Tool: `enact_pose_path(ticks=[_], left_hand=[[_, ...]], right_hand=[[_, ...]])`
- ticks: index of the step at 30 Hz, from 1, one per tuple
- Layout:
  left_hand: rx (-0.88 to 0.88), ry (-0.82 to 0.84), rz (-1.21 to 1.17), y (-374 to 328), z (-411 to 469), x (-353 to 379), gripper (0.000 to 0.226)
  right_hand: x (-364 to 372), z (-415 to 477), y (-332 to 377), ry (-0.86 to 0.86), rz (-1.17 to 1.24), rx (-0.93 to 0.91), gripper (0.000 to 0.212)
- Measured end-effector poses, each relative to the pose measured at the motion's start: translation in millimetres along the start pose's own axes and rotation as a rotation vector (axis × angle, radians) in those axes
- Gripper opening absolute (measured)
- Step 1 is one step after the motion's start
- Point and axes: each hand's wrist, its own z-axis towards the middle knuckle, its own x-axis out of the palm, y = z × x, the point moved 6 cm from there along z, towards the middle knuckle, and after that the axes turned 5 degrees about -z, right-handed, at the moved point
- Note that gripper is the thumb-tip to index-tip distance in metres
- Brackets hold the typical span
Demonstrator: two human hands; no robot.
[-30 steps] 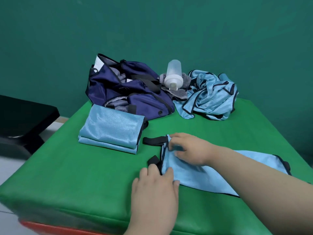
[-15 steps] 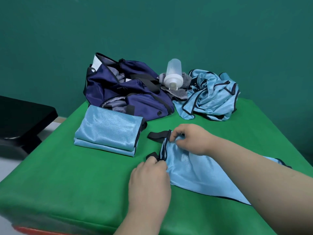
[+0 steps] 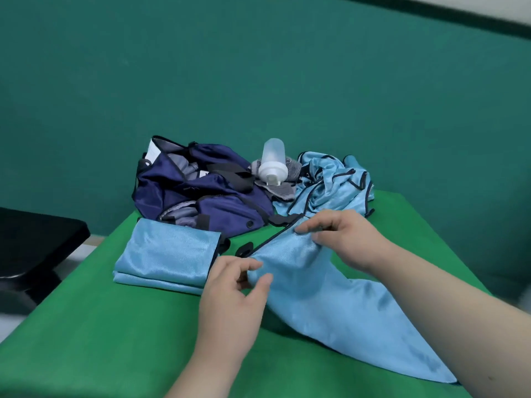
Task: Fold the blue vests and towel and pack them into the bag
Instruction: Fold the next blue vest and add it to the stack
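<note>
A light blue vest point(image 3: 330, 297) with black trim is lifted at its near-left end above the green table point(image 3: 86, 340). My left hand point(image 3: 232, 300) pinches its lower corner. My right hand point(image 3: 342, 239) pinches its upper edge near the black straps. A folded blue vest point(image 3: 166, 254) lies flat to the left. The open navy bag point(image 3: 201, 191) stands behind it. A crumpled heap of blue vests point(image 3: 333, 185) sits at the back right, with a grey striped towel point(image 3: 283, 189) between heap and bag.
A white plastic bottle point(image 3: 273, 162) lies on the towel behind the bag. A black stool point(image 3: 31, 245) stands left of the table. A teal wall closes the back.
Both hands went from pressing the vest flat to pinching its end and lifting it off the table, toward the back. The camera tilted upward.
</note>
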Motion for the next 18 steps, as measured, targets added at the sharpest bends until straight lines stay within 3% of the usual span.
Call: enact_pose_path(ticks=[4, 11, 18], left_hand=[[0.046, 0.004, 0.0, -21, 19, 10, 0.028], [0.158, 0.168, -0.018, -72, 94, 46, 0.047], [0.335, 0.238, 0.13, -156, 188, 97, 0.048]], right_hand=[[-31, -9, 15, -0.075, -0.001, -0.037, 0.036], [-96, -2, 25, -0.272, 0.073, -0.013, 0.037], [-176, 44, 44, -0.432, 0.101, 0.041, 0.036]])
